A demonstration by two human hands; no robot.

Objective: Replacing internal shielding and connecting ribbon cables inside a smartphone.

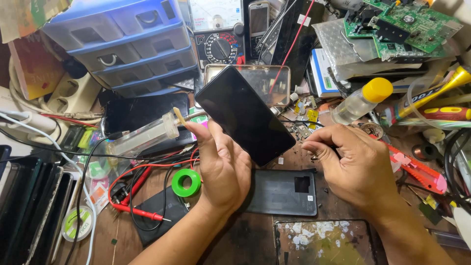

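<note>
My left hand (223,164) holds a black smartphone (243,114) tilted up over the workbench, screen side toward me, thumb on its left edge. My right hand (355,164) rests on the bench to the right with its fingers curled; a thin dark tool seems pinched in it, but I cannot tell for sure. Below the phone lies a grey phone back cover (284,192) with a square camera hole.
A blue drawer box (127,41) and an analog multimeter (218,34) stand at the back. A syringe (144,135), green tape roll (186,182), red probe leads (140,212), yellow-capped bottle (360,100), circuit board (407,22), orange cutter (417,172) and a cracked panel (321,243) crowd the bench.
</note>
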